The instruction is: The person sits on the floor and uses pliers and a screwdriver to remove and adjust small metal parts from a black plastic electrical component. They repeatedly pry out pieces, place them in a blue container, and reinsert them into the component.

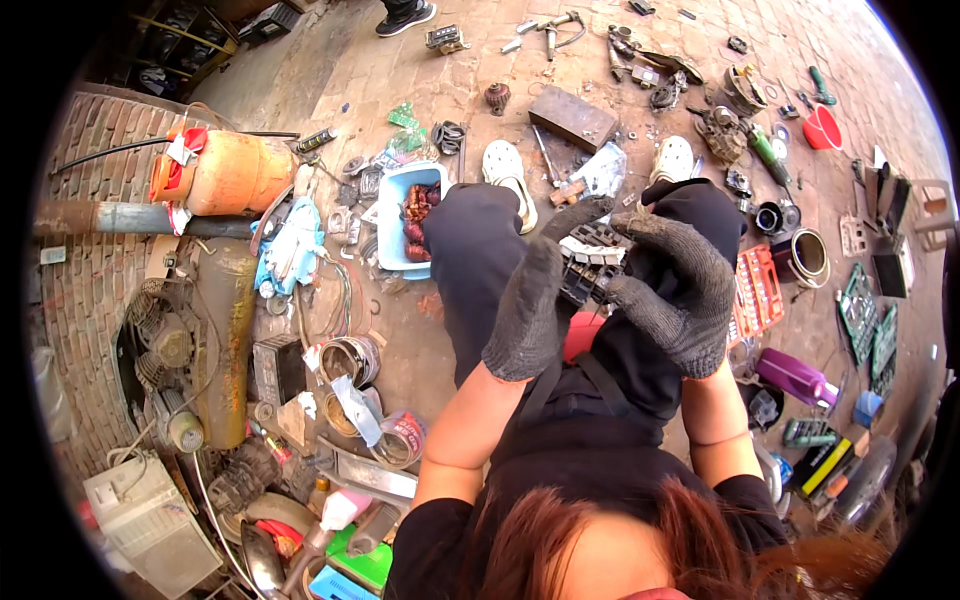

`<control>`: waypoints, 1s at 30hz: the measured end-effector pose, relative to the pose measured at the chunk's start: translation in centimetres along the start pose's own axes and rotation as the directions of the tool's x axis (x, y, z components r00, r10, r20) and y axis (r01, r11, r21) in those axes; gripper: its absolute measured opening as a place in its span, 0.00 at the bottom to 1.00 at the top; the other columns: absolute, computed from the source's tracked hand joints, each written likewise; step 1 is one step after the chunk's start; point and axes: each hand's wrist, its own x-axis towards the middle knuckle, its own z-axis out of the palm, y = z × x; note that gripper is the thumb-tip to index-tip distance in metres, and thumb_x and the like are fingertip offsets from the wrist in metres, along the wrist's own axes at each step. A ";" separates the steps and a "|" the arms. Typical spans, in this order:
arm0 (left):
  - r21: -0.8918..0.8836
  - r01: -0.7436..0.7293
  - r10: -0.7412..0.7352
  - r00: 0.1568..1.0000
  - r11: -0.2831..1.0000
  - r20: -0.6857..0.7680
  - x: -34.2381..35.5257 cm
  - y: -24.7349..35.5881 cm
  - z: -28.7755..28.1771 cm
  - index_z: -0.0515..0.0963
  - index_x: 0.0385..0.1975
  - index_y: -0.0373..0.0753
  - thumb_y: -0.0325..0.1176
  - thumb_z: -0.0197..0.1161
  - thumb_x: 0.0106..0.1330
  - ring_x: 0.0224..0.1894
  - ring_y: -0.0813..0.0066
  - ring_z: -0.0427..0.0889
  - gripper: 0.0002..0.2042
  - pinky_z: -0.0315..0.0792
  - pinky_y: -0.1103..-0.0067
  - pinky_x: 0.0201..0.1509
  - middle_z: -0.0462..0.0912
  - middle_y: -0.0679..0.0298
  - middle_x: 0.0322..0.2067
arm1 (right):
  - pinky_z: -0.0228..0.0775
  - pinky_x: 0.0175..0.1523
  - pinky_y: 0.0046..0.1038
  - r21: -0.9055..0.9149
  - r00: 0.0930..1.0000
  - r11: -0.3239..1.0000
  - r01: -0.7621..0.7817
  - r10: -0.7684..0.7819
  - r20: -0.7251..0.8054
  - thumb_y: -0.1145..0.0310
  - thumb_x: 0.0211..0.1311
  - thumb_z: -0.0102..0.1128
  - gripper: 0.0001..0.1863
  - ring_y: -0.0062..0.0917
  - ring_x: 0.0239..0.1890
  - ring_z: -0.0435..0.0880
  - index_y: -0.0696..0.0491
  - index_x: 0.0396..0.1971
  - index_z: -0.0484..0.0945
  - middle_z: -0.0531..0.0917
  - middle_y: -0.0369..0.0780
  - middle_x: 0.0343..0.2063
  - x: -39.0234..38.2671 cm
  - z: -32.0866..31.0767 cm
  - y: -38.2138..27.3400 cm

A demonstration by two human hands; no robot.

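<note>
I sit with a black metal component (pixel 590 270), rows of pale segments along its top, held between my hands over my lap. My left hand (pixel 530 300), in a dark knit glove, grips its left side, fingers reaching up past the top edge. My right hand (pixel 675 295), gloved too, curls around its right side, thumb near the lower corner. A red object (pixel 582 332) shows below it between my legs. Beside my left leg is a light blue bin (pixel 398 190) containing copper-coloured parts.
An orange gas cylinder (pixel 240 170), a yellow tank (pixel 225 350) and tins (pixel 350 360) crowd the left. An open orange socket case (pixel 755 290), a purple bottle (pixel 795 378) and a red bucket (pixel 822 128) lie right. A metal block (pixel 572 115) and another person's shoe (pixel 405 20) are ahead.
</note>
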 end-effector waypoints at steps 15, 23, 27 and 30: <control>0.116 0.004 0.022 0.976 0.993 -0.216 -0.1 -4.1 -0.5 0.66 0.56 0.34 0.48 0.47 0.72 0.47 0.78 0.75 0.23 0.71 0.80 0.51 0.74 0.61 0.48 | 0.70 0.28 0.33 -0.507 0.898 0.749 0.426 -0.281 0.339 0.59 0.47 0.67 0.15 0.35 0.26 0.80 0.53 0.30 0.76 0.79 0.41 0.27 -0.6 -0.8 1.9; 0.011 0.275 -0.267 0.941 0.961 -0.207 -0.7 -4.8 -3.2 0.76 0.45 0.36 0.49 0.45 0.73 0.37 0.82 0.79 0.22 0.74 0.83 0.42 0.80 0.66 0.37 | 0.68 0.24 0.34 -0.288 0.813 0.839 0.462 -0.270 0.516 0.61 0.46 0.66 0.12 0.37 0.20 0.78 0.51 0.25 0.75 0.77 0.41 0.20 -0.4 -1.3 4.4; 0.021 0.367 -0.351 0.903 0.930 -0.247 -0.9 -5.2 -3.7 0.76 0.45 0.37 0.49 0.46 0.72 0.37 0.83 0.79 0.21 0.74 0.84 0.42 0.80 0.67 0.37 | 0.66 0.24 0.35 -0.101 0.795 0.941 0.324 -0.213 0.568 0.63 0.47 0.64 0.11 0.40 0.20 0.76 0.52 0.25 0.74 0.74 0.42 0.18 -0.8 -1.7 5.9; -0.096 0.470 -0.478 0.843 0.878 -0.247 -1.5 -5.4 -3.9 0.77 0.44 0.37 0.50 0.47 0.72 0.35 0.83 0.79 0.21 0.74 0.86 0.39 0.81 0.68 0.36 | 0.66 0.24 0.36 0.017 0.771 0.973 0.228 -0.191 0.608 0.64 0.49 0.63 0.10 0.41 0.20 0.75 0.53 0.26 0.73 0.73 0.43 0.18 -1.3 -1.8 6.5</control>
